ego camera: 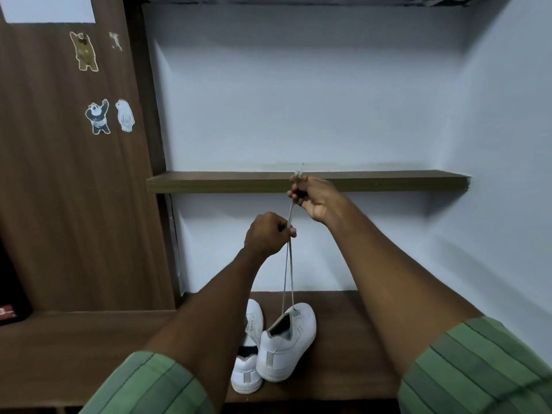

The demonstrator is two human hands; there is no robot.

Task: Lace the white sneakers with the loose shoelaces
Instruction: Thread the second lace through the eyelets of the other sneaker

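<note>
Two white sneakers stand on a dark wooden desk (352, 348). The right sneaker (288, 343) tilts against the left sneaker (249, 354), heels toward me. A white shoelace (288, 273) runs up in two strands from the right sneaker's front eyelets. My left hand (267, 234) pinches both strands high above the shoes. My right hand (313, 198), higher still and level with the shelf, grips the lace ends, whose tips stick up past its fingers. The lace is pulled taut between the shoe and the hands.
A wooden wall shelf (388, 181) crosses the pale wall behind my right hand. A brown wardrobe panel (59, 189) with bear stickers stands at the left. A dark object (9, 312) sits at the far left edge.
</note>
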